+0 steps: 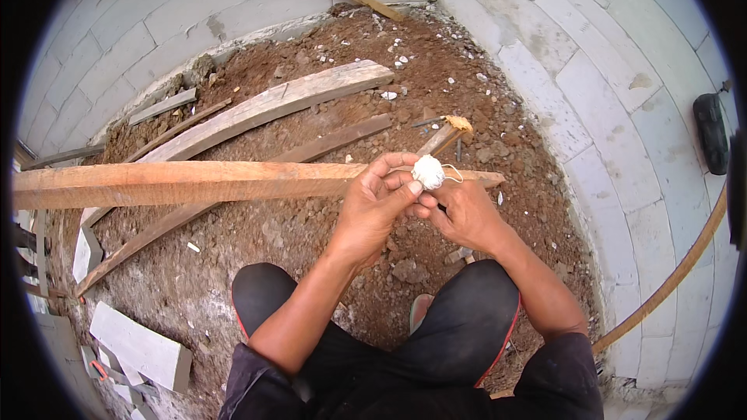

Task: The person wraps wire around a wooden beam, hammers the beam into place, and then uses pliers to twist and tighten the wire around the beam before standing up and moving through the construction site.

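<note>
Grey block walls (545, 54) close in a corner of red-brown dirt floor (257, 241) strewn with stones. A long orange-brown plank (179, 183) lies across the view, with paler boards (272, 105) slanting behind it. Below, the person squats, dark trousers at the knees. The left hand (372, 214) and right hand (464, 214) meet in front of the plank's right end. Between them sits a small ball of white string (428, 172), rough and lumpy, with a thin loose strand looping off its right side. The left fingers (401, 187) curl closed against the ball; the right fingers (426, 204) pinch it from below.
</note>
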The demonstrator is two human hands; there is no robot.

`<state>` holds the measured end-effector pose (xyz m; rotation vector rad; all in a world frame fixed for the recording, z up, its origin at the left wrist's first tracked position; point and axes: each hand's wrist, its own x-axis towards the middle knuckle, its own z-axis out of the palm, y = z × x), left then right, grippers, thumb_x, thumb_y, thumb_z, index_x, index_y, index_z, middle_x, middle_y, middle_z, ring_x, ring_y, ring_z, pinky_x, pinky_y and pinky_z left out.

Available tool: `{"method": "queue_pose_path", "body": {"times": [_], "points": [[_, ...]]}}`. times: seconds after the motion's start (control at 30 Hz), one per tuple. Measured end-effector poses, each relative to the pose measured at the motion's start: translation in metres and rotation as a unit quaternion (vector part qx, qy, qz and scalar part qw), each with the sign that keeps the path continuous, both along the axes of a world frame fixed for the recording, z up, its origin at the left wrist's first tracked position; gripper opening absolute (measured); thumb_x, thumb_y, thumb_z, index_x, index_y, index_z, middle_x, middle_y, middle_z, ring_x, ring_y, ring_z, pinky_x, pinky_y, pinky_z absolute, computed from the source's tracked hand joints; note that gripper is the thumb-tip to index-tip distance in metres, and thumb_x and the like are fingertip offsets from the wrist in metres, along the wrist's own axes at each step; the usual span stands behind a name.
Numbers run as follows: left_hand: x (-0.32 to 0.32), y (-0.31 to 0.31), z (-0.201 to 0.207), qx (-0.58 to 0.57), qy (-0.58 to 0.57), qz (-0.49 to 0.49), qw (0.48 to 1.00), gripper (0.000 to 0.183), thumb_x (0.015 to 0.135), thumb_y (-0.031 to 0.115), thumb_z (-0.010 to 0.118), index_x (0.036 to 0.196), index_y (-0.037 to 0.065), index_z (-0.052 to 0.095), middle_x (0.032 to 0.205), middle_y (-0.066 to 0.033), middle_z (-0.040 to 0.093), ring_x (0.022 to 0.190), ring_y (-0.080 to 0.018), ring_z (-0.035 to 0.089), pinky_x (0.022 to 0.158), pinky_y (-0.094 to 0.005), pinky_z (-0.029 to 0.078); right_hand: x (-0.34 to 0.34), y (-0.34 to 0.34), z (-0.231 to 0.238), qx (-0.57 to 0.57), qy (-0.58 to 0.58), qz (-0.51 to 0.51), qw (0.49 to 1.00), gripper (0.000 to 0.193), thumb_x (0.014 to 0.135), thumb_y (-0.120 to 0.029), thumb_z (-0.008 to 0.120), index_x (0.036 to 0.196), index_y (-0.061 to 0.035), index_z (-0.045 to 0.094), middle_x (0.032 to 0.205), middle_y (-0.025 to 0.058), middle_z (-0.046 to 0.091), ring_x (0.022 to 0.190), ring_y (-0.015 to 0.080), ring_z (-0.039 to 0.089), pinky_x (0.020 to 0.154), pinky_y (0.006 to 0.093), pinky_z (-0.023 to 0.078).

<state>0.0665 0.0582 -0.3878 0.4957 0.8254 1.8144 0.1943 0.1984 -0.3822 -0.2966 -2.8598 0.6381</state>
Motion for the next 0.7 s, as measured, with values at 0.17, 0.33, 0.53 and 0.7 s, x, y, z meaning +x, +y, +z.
{"method": "queue_pose_path", "body": {"times": [0.17,0.33,0.53,0.7], "points": [[-0.016,0.004,-0.009,-0.023,0.159,0.125,0.979,0.03,0.093,-0.002,0.061,0.123,-0.003,0.053,0.098,-0.0112,0.067,0.081,-0.0139,0.066,0.066,-0.0254,0.055,0.004,-0.011,0.002,0.154,0.019,0.06,0.986,0.011,0.083,-0.015,0.067,0.088,-0.0063,0.062,0.08,0.0085,0.063,0.078,0.0279,0.067,0.063,0.0395,0.054],[-0.014,0.009,-0.018,-0.058,0.178,0.143,0.972,0.029,0.092,-0.002,0.063,0.12,-0.003,0.056,0.095,-0.0094,0.066,0.08,-0.0127,0.066,0.066,-0.0254,0.055,0.007,-0.032,0.018,0.185,0.003,0.101,0.978,0.013,0.084,-0.017,0.067,0.089,-0.0084,0.059,0.079,0.0056,0.058,0.076,0.023,0.067,0.06,0.038,0.054],[-0.009,0.004,-0.015,-0.054,0.427,0.1,0.897,0.026,0.091,-0.006,0.06,0.117,-0.002,0.058,0.089,-0.0072,0.067,0.078,-0.0102,0.064,0.068,-0.0247,0.053,0.004,-0.036,0.054,0.22,0.048,0.121,0.967,0.012,0.084,-0.018,0.065,0.09,-0.0094,0.059,0.078,0.0053,0.057,0.074,0.0217,0.067,0.057,0.038,0.054],[-0.016,-0.007,-0.012,-0.017,0.281,-0.035,0.959,0.024,0.093,-0.003,0.061,0.117,-0.001,0.058,0.093,-0.0067,0.066,0.079,-0.0111,0.064,0.072,-0.0254,0.055,-0.019,0.006,0.065,0.153,0.085,0.057,0.983,0.012,0.086,-0.016,0.063,0.089,-0.004,0.062,0.072,0.0106,0.058,0.068,0.0265,0.065,0.061,0.0382,0.052]]}}
